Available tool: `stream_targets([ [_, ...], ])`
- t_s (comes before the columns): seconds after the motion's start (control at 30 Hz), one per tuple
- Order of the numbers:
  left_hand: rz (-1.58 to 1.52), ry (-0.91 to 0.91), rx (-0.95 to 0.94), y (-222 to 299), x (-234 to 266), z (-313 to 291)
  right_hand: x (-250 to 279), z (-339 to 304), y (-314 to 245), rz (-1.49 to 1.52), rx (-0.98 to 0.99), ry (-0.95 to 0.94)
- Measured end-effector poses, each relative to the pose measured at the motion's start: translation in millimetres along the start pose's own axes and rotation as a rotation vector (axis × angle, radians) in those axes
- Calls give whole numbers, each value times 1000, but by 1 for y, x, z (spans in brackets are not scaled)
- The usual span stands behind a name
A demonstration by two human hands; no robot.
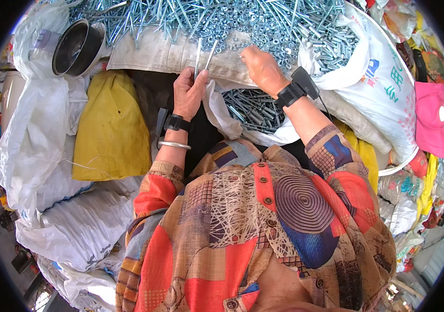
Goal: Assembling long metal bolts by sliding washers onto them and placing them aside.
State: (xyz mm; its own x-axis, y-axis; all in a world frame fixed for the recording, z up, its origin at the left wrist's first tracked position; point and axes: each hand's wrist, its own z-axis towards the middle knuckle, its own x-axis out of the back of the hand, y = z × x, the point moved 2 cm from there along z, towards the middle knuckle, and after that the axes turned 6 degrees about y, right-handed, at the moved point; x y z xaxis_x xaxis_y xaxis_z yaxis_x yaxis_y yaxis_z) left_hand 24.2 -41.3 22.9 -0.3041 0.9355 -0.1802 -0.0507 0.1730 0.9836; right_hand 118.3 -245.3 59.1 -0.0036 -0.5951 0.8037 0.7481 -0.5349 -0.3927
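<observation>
My left hand [188, 94] is closed around the lower ends of two slim metal rods [198, 56], which point away from me and spread slightly apart. To its right, my right hand [263, 68] has its thumb and forefinger pinched together above the near edge of the cloth. A tiny pale bit shows at those fingertips, too small to name. Just beyond both hands lies a wide heap of loose metal nuts [263, 37], with long thin rods [154, 18] heaped at the left and short metal sleeves [333, 47] at the right.
Below my right hand, a white sack [279, 136] holds dark bolts [255, 112]. Beige cloth [149, 56] covers the work surface's near edge. A black pan [71, 48] stands at the far left above a yellow sack [111, 130]. White woven sacks [388, 104] and a pink item [432, 119] lie right.
</observation>
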Motion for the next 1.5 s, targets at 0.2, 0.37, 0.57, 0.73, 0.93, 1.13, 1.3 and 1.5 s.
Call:
stream_targets([
  [0.2, 217, -28, -58, -3, 1, -2, 18, 12, -9, 578, -531, 315],
  [0.37, 224, -52, -30, -1, 0, -3, 18, 14, -29, 566, -410, 413],
  [0.57, 202, -75, -35, -2, 1, -3, 13, 16, -30, 462, -297, 436],
  [0.73, 253, -73, -54, -5, 2, -1, 15, 18, -34, 338, -185, 407],
  [0.93, 174, -49, -50, -4, -1, -2, 19, 17, -38, 69, 191, 314],
  [1.13, -1, -50, 58, 0, -1, -3, 21, 21, -41, 232, 58, 413],
  [1.3, 93, -81, -3, -2, 0, -3, 12, 22, -31, 498, -272, 358],
  [1.5, 139, -88, -39, -5, 1, -2, 7, 18, -35, 547, -298, 327],
])
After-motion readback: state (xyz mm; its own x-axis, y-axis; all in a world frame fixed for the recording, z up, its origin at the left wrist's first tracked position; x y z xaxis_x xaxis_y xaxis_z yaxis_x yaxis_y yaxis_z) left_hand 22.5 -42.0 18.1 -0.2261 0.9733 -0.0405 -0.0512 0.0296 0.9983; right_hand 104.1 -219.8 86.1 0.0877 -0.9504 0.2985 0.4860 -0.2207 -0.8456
